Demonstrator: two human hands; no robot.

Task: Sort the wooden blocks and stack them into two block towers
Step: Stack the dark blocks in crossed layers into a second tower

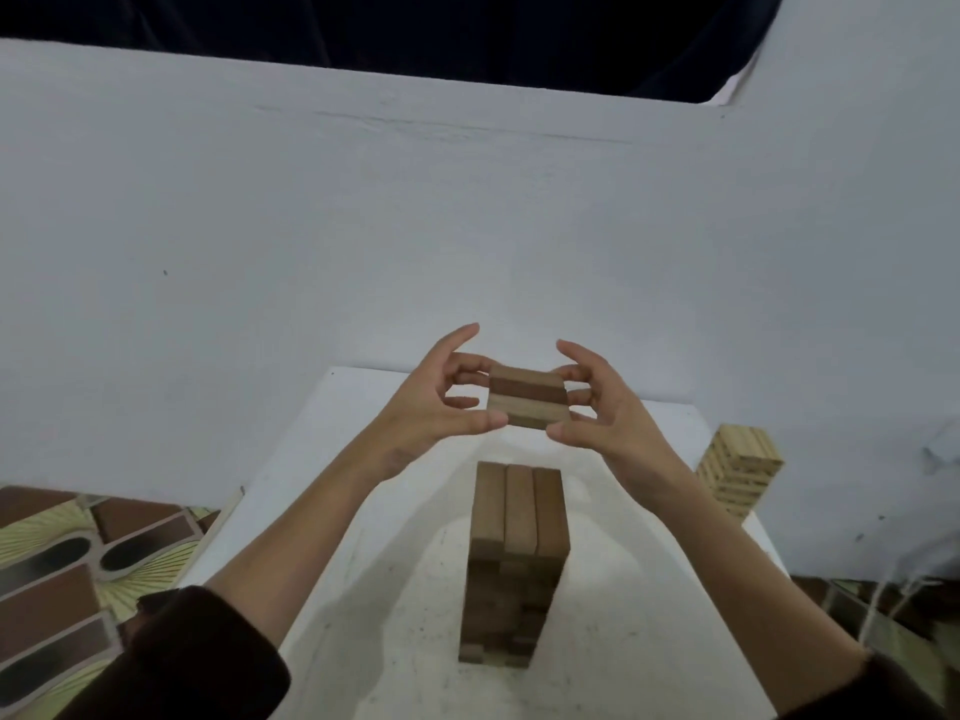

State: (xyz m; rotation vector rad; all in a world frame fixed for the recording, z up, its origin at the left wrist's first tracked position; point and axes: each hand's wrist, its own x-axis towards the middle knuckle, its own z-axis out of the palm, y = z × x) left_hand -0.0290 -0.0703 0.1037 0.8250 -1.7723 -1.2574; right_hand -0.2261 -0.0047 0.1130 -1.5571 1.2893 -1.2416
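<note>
A layer of three dark blocks (526, 402) is pinched at its ends between the fingers of the left hand (434, 402) and right hand (610, 407), kept together above the dark tower (514, 563) on the worktop (363, 589), presumably for placing crosswise; the pale tower (737, 475) stands well apart.

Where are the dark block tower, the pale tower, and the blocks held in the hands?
dark tower (519, 504): head view, on its top layer's middle block.
pale tower (740, 472): head view, on its side face.
held blocks (525, 394): head view, on the bundle's top face, between both hands.
</note>
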